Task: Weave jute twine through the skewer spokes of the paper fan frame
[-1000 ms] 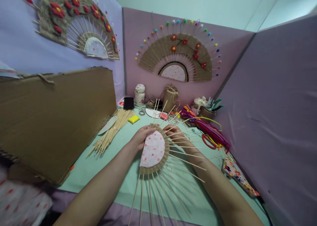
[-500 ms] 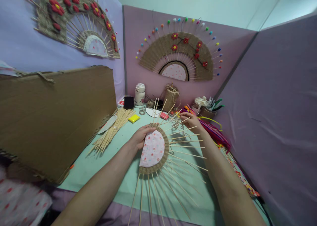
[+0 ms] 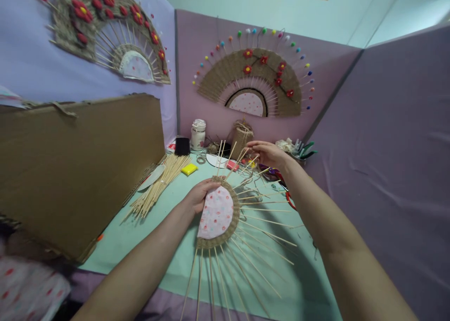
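My left hand (image 3: pixel 202 195) is closed on the upper corner of a half-round fan frame (image 3: pixel 216 213). A white cloth with red dots covers its middle, and a woven jute band (image 3: pixel 235 208) edges the curve. Thin wooden sticks (image 3: pixel 269 210) radiate from the band to the right and down. My right hand (image 3: pixel 267 153) is raised at the far upper sticks, its fingers bent around the tip of one. Whether the fingertips grip that stick or something finer is too small to tell.
A bundle of loose sticks (image 3: pixel 160 185) lies left, beside a yellow packet (image 3: pixel 189 169). A jute roll (image 3: pixel 242 138) and a white jar (image 3: pixel 198 134) stand behind. Red-handled scissors (image 3: pixel 290 200) lie under my right arm. Cardboard (image 3: pixel 80 171) stands left; two finished fans hang on the walls.
My right hand has moved up and left along the stick tips. The magenta bundle and patterned strip at the right no longer show; red scissor handles do. My left hand keeps its hold.
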`<action>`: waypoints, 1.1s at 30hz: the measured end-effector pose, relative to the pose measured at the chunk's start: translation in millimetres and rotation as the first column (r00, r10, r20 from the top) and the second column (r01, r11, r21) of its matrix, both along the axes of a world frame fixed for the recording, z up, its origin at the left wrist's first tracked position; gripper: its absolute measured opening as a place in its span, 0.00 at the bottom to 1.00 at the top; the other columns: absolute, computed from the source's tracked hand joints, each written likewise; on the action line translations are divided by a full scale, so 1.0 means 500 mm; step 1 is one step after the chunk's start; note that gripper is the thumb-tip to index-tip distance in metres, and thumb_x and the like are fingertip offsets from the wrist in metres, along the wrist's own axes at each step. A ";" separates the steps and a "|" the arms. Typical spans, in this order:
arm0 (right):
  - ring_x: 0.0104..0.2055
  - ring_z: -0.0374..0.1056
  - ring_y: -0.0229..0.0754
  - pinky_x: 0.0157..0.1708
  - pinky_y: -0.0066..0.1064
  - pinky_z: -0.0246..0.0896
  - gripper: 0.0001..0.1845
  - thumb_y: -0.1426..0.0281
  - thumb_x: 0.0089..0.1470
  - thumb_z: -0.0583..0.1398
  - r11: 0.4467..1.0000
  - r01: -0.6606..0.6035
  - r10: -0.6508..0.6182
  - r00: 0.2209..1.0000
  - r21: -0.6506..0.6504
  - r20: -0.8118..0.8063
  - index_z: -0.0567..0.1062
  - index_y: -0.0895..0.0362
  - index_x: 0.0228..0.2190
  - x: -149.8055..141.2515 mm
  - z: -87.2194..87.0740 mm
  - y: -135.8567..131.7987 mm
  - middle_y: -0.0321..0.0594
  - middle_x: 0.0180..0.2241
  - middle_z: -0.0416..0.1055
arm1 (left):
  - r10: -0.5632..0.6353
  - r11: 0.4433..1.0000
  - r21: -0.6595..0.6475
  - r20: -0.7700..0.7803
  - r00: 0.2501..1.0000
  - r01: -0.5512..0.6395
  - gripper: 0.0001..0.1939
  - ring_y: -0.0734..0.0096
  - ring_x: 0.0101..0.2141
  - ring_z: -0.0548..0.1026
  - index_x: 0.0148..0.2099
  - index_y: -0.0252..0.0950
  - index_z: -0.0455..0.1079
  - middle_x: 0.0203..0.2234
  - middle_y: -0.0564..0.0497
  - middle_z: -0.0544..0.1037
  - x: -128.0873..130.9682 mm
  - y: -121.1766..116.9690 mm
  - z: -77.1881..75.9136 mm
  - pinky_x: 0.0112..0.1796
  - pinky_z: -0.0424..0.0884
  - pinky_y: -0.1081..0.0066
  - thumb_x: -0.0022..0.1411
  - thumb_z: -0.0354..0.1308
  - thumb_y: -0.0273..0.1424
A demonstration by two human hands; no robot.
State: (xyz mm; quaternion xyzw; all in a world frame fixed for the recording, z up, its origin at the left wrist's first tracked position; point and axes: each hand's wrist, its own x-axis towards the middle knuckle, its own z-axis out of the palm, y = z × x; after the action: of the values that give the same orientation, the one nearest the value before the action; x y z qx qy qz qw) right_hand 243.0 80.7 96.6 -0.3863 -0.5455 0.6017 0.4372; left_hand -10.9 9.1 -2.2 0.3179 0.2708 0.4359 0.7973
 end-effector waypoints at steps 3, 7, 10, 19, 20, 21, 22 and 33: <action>0.19 0.55 0.27 0.19 0.23 0.55 0.10 0.71 0.43 0.62 0.997 -0.011 0.010 1.000 0.076 0.018 0.74 0.58 0.33 -0.017 0.009 0.001 0.43 0.36 0.75 | 0.000 1.000 -0.004 0.003 1.000 0.000 0.19 0.72 0.25 0.76 0.44 0.31 0.71 0.26 0.48 0.78 -0.001 -0.001 0.001 0.32 0.71 0.71 0.45 0.63 0.21; 0.19 0.54 0.26 0.18 0.23 0.52 0.13 0.69 0.40 0.65 0.980 0.033 -0.047 0.997 0.194 0.069 0.74 0.58 0.32 -0.022 0.008 -0.006 0.40 0.32 0.75 | -0.013 1.000 0.007 0.017 1.000 0.013 0.18 0.71 0.25 0.76 0.43 0.31 0.72 0.26 0.47 0.78 -0.002 0.000 0.002 0.31 0.71 0.71 0.46 0.62 0.21; 0.19 0.56 0.27 0.18 0.22 0.51 0.13 0.69 0.38 0.66 0.975 0.081 -0.092 0.995 0.209 0.045 0.74 0.57 0.31 -0.010 -0.004 -0.014 0.37 0.31 0.75 | -0.015 1.000 0.009 0.020 1.000 0.015 0.18 0.71 0.25 0.76 0.43 0.31 0.72 0.26 0.47 0.78 -0.001 0.000 0.002 0.32 0.71 0.71 0.46 0.62 0.20; 0.25 0.64 0.32 0.21 0.23 0.55 0.15 0.66 0.37 0.67 0.973 0.163 -0.159 0.986 0.162 -0.042 0.74 0.54 0.31 0.018 -0.057 -0.014 0.36 0.31 0.74 | -0.016 1.000 -0.025 -0.010 1.000 0.016 0.19 0.71 0.25 0.76 0.42 0.31 0.71 0.26 0.48 0.78 0.005 -0.005 0.002 0.32 0.71 0.71 0.45 0.63 0.20; 0.25 0.64 0.32 0.21 0.23 0.55 0.15 0.66 0.38 0.67 0.972 0.174 -0.167 0.984 0.159 -0.056 0.74 0.54 0.31 0.018 -0.061 -0.012 0.36 0.31 0.74 | -0.011 0.999 -0.032 -0.016 1.000 0.010 0.18 0.71 0.25 0.76 0.42 0.31 0.71 0.26 0.48 0.78 0.006 -0.006 0.003 0.31 0.71 0.71 0.45 0.63 0.20; 0.26 0.65 0.33 0.22 0.23 0.56 0.14 0.65 0.38 0.66 0.971 0.183 -0.173 0.982 0.156 -0.073 0.74 0.54 0.31 0.017 -0.066 -0.010 0.36 0.31 0.74 | -0.004 0.999 -0.040 -0.022 1.000 0.003 0.18 0.71 0.24 0.76 0.42 0.31 0.71 0.25 0.48 0.78 0.006 -0.007 0.005 0.31 0.71 0.72 0.45 0.63 0.20; 0.27 0.65 0.33 0.22 0.23 0.56 0.14 0.64 0.39 0.66 0.969 0.193 -0.180 0.979 0.151 -0.096 0.74 0.54 0.32 0.017 -0.072 -0.009 0.36 0.32 0.74 | 0.003 0.999 -0.047 -0.029 1.000 -0.004 0.17 0.72 0.23 0.75 0.41 0.31 0.71 0.25 0.49 0.78 0.006 -0.007 0.006 0.30 0.71 0.72 0.45 0.63 0.20; 0.19 0.54 0.30 0.17 0.24 0.48 0.18 0.56 0.41 0.63 0.969 0.230 -0.218 0.968 0.092 -0.127 0.72 0.54 0.32 0.022 -0.145 -0.008 0.35 0.28 0.70 | -0.025 0.999 -0.030 0.006 1.000 0.025 0.15 0.71 0.24 0.75 0.40 0.31 0.72 0.24 0.48 0.78 0.005 -0.007 0.007 0.30 0.71 0.72 0.46 0.61 0.20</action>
State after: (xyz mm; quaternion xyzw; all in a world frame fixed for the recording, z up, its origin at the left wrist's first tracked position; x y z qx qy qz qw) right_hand 253.9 76.5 24.2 -0.3863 -0.5034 0.5398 0.5532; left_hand -8.3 5.6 1.3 0.3082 0.2709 0.4226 0.8081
